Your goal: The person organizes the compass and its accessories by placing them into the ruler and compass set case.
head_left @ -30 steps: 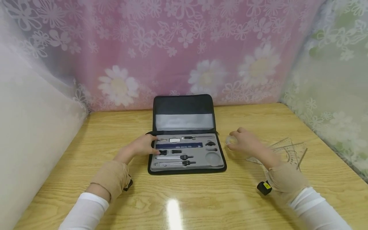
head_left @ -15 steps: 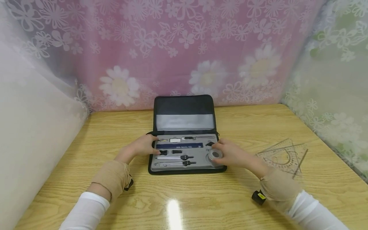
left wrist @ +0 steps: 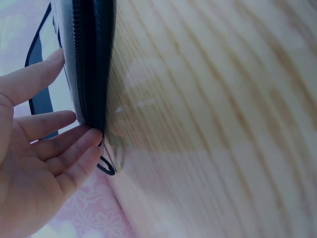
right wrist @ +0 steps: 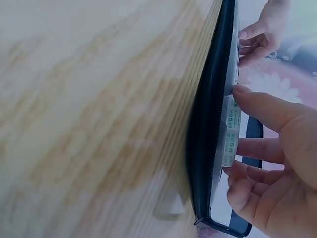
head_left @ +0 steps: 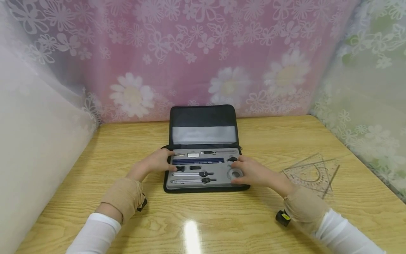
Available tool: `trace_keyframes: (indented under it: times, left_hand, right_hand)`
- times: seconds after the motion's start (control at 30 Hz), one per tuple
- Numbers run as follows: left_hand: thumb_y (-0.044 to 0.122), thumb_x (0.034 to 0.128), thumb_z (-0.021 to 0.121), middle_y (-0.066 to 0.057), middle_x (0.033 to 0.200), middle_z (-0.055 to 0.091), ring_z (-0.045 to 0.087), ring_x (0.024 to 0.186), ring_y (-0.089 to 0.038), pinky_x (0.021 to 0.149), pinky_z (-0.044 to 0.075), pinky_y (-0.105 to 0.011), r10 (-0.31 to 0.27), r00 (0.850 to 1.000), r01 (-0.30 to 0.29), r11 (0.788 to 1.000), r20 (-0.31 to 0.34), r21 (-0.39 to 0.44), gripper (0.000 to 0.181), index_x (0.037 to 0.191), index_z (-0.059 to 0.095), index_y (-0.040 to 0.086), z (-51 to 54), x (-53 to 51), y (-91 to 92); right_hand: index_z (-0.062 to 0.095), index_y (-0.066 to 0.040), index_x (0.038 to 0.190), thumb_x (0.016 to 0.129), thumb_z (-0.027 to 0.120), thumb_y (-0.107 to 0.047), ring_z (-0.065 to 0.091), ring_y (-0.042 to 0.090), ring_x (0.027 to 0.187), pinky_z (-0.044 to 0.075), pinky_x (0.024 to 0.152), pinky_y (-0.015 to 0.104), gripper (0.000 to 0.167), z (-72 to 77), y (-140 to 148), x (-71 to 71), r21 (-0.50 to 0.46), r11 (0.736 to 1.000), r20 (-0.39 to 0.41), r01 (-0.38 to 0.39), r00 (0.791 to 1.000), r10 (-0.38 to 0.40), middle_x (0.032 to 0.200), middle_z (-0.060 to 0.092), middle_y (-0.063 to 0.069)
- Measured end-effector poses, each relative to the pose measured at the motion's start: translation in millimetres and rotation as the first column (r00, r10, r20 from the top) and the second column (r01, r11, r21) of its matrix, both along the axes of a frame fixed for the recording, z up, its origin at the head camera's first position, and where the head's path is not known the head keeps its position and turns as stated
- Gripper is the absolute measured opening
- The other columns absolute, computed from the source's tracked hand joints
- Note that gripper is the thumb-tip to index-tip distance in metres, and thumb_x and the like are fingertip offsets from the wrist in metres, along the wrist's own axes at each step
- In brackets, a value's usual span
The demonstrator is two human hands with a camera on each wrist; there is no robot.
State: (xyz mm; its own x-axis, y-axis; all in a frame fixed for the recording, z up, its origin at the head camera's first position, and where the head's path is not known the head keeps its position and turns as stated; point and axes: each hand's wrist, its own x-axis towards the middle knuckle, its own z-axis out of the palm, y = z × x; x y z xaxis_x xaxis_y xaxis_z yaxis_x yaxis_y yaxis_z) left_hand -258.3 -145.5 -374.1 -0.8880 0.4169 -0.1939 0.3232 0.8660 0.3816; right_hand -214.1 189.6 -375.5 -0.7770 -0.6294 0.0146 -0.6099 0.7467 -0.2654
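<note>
An open black zip case (head_left: 207, 191) with a grey foam tray lies on the table. My left hand (head_left: 157, 161) rests at its left edge with fingers spread; in the left wrist view that hand (left wrist: 47, 148) touches the zipped rim (left wrist: 94, 74). At the tray's right end, my right hand (head_left: 255, 171) has thumb and fingers on opposite sides of a clear tape roll (head_left: 235, 173) at the round recess. In the right wrist view the roll (right wrist: 231, 134), with green lettering, stands above the rim, between the thumb and fingers of that hand (right wrist: 277, 153).
Blue pencils (head_left: 198, 161), two compasses (head_left: 206, 180), a white eraser (head_left: 192, 155) and small black parts lie in the tray. Clear set squares and a protractor (head_left: 312, 174) are on the table at right. A floral curtain (head_left: 190, 63) hangs behind.
My right hand has carried the tape roll left from beside the case to the round recess, and the roll now sits lower and flatter there. My left hand has stayed at the case edge.
</note>
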Motion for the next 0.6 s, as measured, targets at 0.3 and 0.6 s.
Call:
trace_keyframes:
  times: [0.3,0.6]
  left_hand:
    - [0.029,0.0791,0.073,-0.021,0.128,0.052,0.045,0.121,-0.034,0.098,0.036,-0.045,0.005,1.0,-0.005,1.0,0.007,0.012,0.066,0.13,0.049,-0.005,-0.5,-0.4,-0.9]
    - [0.031,0.0792,0.073,-0.021,0.131,0.05,0.043,0.122,-0.035,0.098,0.036,-0.046,0.019,1.0,-0.019,1.0,0.013,0.015,0.068,0.131,0.048,-0.004,-2.5,-0.3,-0.3]
  right_hand:
    - [0.062,0.005,0.111,0.076,0.076,-0.03,0.041,0.014,0.073,0.038,0.063,0.026,0.052,0.6,-2.9,-0.2,-0.006,1.0,0.04,0.014,0.999,-0.014,0.087,0.046,0.004]
    - [0.062,0.006,0.106,0.078,0.075,-0.029,0.045,0.011,0.071,0.042,0.06,0.024,0.047,-1.5,-2.6,-1.8,0.058,0.995,-0.025,-0.082,0.996,0.083,0.088,0.047,0.003]
